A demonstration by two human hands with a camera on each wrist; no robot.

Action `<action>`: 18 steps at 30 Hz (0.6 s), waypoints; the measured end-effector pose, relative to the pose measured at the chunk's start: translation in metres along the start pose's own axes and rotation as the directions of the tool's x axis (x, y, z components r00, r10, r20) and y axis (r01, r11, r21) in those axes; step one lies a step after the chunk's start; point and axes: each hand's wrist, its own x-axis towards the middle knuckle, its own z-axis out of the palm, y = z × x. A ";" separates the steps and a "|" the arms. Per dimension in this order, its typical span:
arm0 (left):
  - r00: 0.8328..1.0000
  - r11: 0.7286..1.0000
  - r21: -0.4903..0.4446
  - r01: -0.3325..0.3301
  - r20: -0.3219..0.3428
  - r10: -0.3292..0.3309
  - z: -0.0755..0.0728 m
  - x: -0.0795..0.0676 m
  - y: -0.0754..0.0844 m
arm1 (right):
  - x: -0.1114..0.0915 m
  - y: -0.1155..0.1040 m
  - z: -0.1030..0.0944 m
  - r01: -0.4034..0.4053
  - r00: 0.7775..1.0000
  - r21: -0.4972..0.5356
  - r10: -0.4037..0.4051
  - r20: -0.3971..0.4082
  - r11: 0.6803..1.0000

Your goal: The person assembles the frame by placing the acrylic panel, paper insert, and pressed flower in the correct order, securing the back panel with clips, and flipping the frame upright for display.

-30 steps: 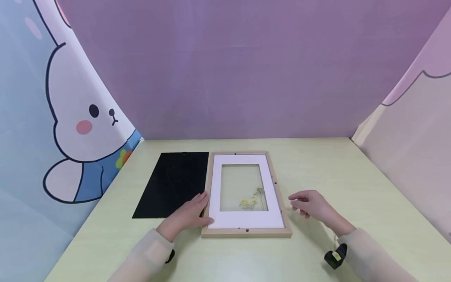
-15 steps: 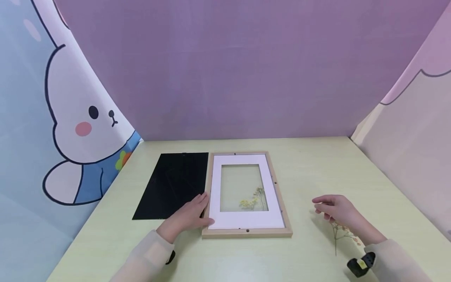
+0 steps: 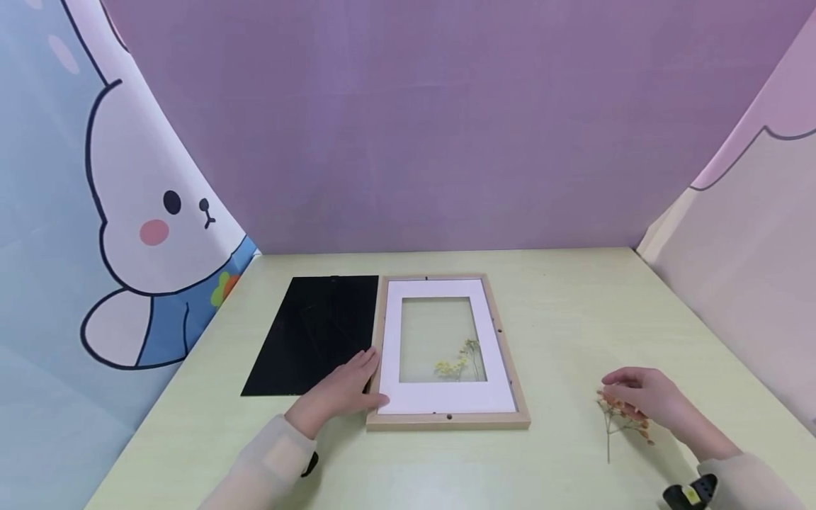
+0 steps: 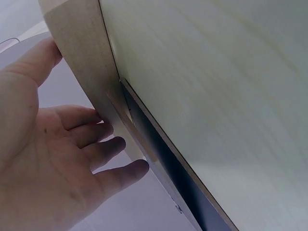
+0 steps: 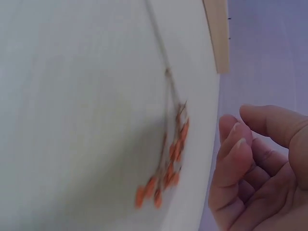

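Note:
A light wooden picture frame [image 3: 448, 424] lies flat on the table with a white mat [image 3: 446, 400] inside it. In the mat's window are a yellow dried flower sprig [image 3: 450, 367] and a thin greenish-brown sprig [image 3: 470, 346], near the lower right corner. My left hand [image 3: 339, 395] rests on the frame's left side, fingers extended and thumb over the lower left edge. My right hand [image 3: 659, 402], fingers loosely bent, hovers over a dried sprig with orange blossoms [image 3: 640, 427] lying on the table. In the right wrist view the orange-blossomed sprig [image 5: 169, 175] is apart from the fingertips.
A black backing board [image 3: 319, 322] lies flat along the frame's left side, partly behind my left hand. A purple cloth [image 3: 446, 142] hangs at the table's back edge, with printed cloth panels at both sides.
My right hand has moved right and toward the table's front, from beside the frame to above the orange-blossomed sprig. My left hand and the frame stay in place.

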 end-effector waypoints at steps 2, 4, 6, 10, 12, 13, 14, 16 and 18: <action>1.000 1.000 0.003 0.001 0.000 -0.001 0.000 0.000 -0.001 | -0.002 0.004 -0.002 -0.003 1.000 -0.021 0.003 -0.003 1.000; 1.000 1.000 0.006 0.001 0.000 -0.001 0.001 0.001 -0.001 | -0.003 0.008 -0.003 0.003 1.000 -0.053 -0.003 -0.016 0.999; 1.000 1.000 0.006 0.001 0.002 -0.001 0.001 0.002 -0.002 | -0.004 0.011 -0.004 0.008 1.000 -0.072 -0.009 -0.025 0.997; 1.000 1.000 0.006 -0.001 0.002 0.001 0.001 0.002 -0.001 | -0.008 0.017 -0.005 0.009 0.999 -0.093 -0.013 -0.034 0.996; 1.000 1.000 0.008 0.000 0.003 0.000 0.001 0.001 -0.001 | -0.010 0.019 -0.004 0.011 1.000 -0.088 -0.013 -0.020 0.996; 1.000 1.000 0.008 0.000 0.003 0.000 0.001 0.001 0.000 | -0.012 0.020 -0.003 0.019 1.000 -0.084 -0.020 -0.008 0.996; 1.000 1.000 0.009 0.001 0.003 -0.001 0.001 0.001 0.000 | -0.013 0.020 -0.002 0.027 1.000 -0.078 -0.027 0.007 0.997; 1.000 1.000 0.008 0.001 0.001 -0.001 0.001 0.001 0.000 | -0.015 0.020 0.001 0.043 0.999 -0.066 -0.040 0.034 0.997; 1.000 1.000 0.007 -0.001 -0.001 0.001 0.000 0.001 0.001 | -0.017 0.020 0.004 0.060 0.997 -0.070 -0.057 0.048 0.996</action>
